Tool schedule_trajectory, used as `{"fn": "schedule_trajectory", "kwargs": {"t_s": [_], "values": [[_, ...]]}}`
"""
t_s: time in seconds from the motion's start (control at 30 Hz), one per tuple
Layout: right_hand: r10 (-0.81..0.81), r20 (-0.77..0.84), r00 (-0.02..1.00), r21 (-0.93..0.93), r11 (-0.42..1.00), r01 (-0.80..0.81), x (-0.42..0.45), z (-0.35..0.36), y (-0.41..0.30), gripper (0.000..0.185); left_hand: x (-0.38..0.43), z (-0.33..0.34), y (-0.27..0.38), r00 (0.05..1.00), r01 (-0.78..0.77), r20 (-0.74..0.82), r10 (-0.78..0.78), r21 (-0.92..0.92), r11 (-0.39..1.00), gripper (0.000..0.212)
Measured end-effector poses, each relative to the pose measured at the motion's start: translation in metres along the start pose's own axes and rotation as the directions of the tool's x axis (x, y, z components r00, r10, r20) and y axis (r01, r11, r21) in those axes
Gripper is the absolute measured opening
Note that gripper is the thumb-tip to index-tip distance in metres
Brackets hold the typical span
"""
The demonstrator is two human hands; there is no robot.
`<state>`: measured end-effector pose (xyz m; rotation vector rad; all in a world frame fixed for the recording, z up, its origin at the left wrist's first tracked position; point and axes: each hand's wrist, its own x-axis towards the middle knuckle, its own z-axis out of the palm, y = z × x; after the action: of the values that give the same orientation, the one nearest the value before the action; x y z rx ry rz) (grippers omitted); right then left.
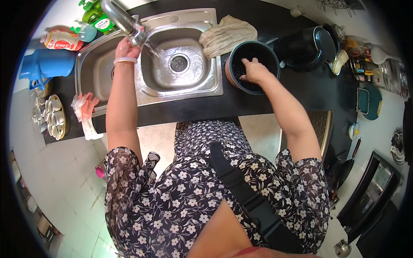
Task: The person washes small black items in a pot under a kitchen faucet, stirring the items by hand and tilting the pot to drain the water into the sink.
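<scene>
My left hand [126,50] is up at the chrome faucet [137,37], its fingers curled behind the spout and partly hidden by it. Water [155,50] runs from the spout into the right bowl of the stainless steel sink [187,80]. A white bracelet [125,60] circles my left wrist. My right hand [256,71] reaches into a round pot [229,72] with a dark inside and a copper-coloured outside. Its fingers are spread over the dark interior, and I see nothing held in them. Whatever lies at the pot's bottom is too dark to make out.
A beige cloth [229,34] lies between sink and pot. Right of the pot stands a black appliance [301,48]. Pink gloves [87,104], a tray of white cups [55,117], a blue pitcher [48,64] and a green pump bottle [98,19] line the left side.
</scene>
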<state>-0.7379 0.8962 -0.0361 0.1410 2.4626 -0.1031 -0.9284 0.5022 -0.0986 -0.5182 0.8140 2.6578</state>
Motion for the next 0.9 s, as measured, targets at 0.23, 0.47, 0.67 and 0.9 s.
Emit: {"fn": "schedule_trajectory", "kwargs": {"t_s": [0.23,0.47,0.67,0.9], "values": [[0.111,-0.156,0.981,0.186,0.979,-0.081,0.036,0.028,0.017,0.04,-0.016,0.018,-0.012,0.995,-0.093,-0.014,0.094,0.07,0.993,0.031],[-0.271,0.016,0.962,-0.164,0.949,0.27,0.012,0.021,0.002,0.037,-0.097,0.026,-0.125,0.968,0.203,-0.231,-0.1,0.48,0.853,0.048],[0.055,0.001,0.998,0.582,0.812,-0.045,0.019,-0.006,0.024,0.019,-0.138,0.083,-0.158,0.954,0.248,0.037,-0.296,0.454,0.856,0.021],[-0.039,0.033,0.999,0.942,0.336,-0.018,-0.012,-0.024,0.023,0.01,-0.154,0.145,-0.194,0.902,0.26,0.197,-0.385,0.466,0.846,0.03]]}}
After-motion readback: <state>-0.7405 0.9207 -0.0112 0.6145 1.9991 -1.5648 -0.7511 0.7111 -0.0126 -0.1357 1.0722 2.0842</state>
